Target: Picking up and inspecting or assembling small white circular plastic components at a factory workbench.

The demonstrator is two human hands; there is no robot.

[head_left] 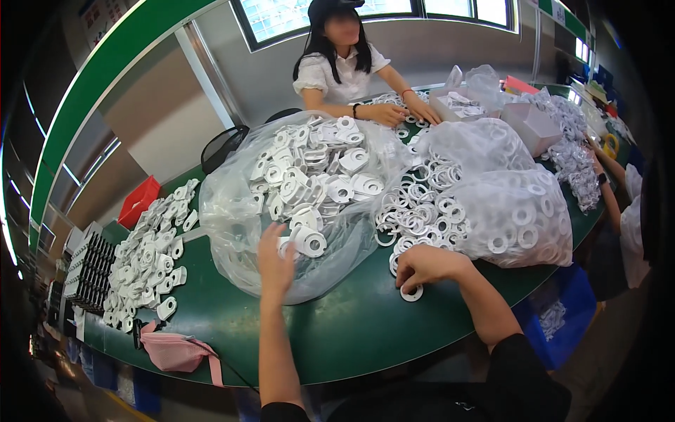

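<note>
Right hand (424, 266): fingers curled on a flat white plastic ring (412, 293) at the green tabletop's (337, 337) near edge.
Left hand (275, 261): fingers spread, reaching into the clear bag of white plastic holders (309, 190); whether it grips one, I cannot tell.
Done: rows of white holders (148, 260) laid along the left edge.
Left: loose white rings (422, 211) mid-table, bag seemingly well filled.
Far edge: another person's hands (401, 112) on parts.

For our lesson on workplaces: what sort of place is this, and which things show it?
Probably a factory assembly bench: a long green worktable, clear plastic bags of white plastic parts, a loose pile of white plastic rings, and other people working alongside.
</note>
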